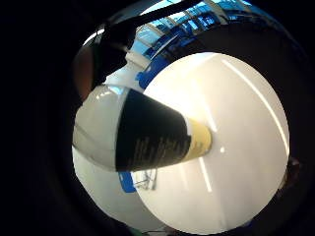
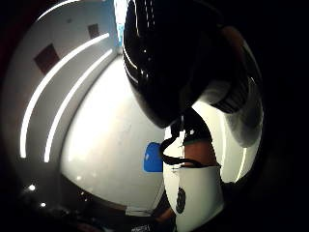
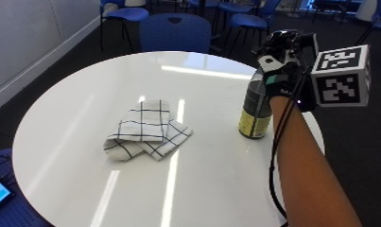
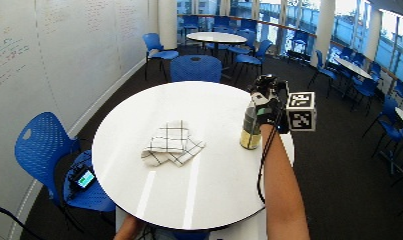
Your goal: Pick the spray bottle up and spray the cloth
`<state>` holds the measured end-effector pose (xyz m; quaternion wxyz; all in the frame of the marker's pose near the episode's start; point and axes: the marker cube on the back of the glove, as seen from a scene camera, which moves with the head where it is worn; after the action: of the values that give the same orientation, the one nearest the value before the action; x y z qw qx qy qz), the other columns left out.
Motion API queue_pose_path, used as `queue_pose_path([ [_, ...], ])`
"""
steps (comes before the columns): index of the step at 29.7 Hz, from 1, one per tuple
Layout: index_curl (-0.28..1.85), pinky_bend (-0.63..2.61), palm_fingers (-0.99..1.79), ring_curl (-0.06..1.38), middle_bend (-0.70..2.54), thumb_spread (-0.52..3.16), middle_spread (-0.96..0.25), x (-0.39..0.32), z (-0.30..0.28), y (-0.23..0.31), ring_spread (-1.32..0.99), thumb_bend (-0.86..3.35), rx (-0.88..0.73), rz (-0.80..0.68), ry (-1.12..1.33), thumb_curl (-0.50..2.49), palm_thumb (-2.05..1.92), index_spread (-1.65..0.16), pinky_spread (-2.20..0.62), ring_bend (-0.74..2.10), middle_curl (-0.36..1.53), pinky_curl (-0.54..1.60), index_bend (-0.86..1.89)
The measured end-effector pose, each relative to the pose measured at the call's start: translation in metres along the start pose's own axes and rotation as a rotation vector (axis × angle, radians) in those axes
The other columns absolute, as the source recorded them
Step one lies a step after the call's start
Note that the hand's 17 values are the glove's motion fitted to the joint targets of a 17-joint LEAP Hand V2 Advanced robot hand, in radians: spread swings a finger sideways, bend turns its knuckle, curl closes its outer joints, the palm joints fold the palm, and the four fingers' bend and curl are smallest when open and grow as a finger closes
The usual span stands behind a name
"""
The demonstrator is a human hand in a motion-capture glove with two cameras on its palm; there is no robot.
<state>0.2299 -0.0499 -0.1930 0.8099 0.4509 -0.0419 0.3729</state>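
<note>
A spray bottle (image 3: 255, 112) with a dark body and a yellow band at its base stands upright near the right edge of the round white table (image 3: 83, 104). My gloved right hand (image 3: 282, 71) grips the bottle's upper part from the right, fingers curled round its neck under the black spray head (image 2: 169, 63). In the little finger side palm view the bottle's body (image 1: 147, 137) runs down to the tabletop. A white cloth with a dark check (image 3: 146, 130) lies folded near the table's middle, well left of the bottle and apart from it.
A blue chair (image 3: 177, 30) stands behind the table's far edge, with more chairs and tables beyond. Another blue chair (image 4: 44, 145) at the near left has a small lit device (image 4: 84, 178) on its seat. A whiteboard wall runs along the left.
</note>
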Motion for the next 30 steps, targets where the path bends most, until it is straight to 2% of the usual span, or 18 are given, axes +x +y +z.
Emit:
queue_pose_path([
  [10,0.32,0.06,0.99,0.41,0.49,1.04,-0.14,-0.007,-0.003,-0.010,-0.14,-0.03,0.049,0.062,0.034,0.46,0.79,-0.33,0.17,0.48,0.46,0.19,0.19],
  [21,0.42,0.14,1.12,0.41,0.43,0.90,-0.16,-0.010,-0.001,-0.025,-0.15,0.00,0.116,0.034,-0.058,0.51,0.91,-0.30,0.12,0.42,0.45,0.18,0.33],
  [30,0.47,0.21,1.30,0.42,0.49,0.71,-0.17,-0.031,-0.006,-0.045,-0.17,-0.02,0.284,-0.031,-0.070,0.60,0.97,-0.28,0.05,0.45,0.48,0.22,0.35],
])
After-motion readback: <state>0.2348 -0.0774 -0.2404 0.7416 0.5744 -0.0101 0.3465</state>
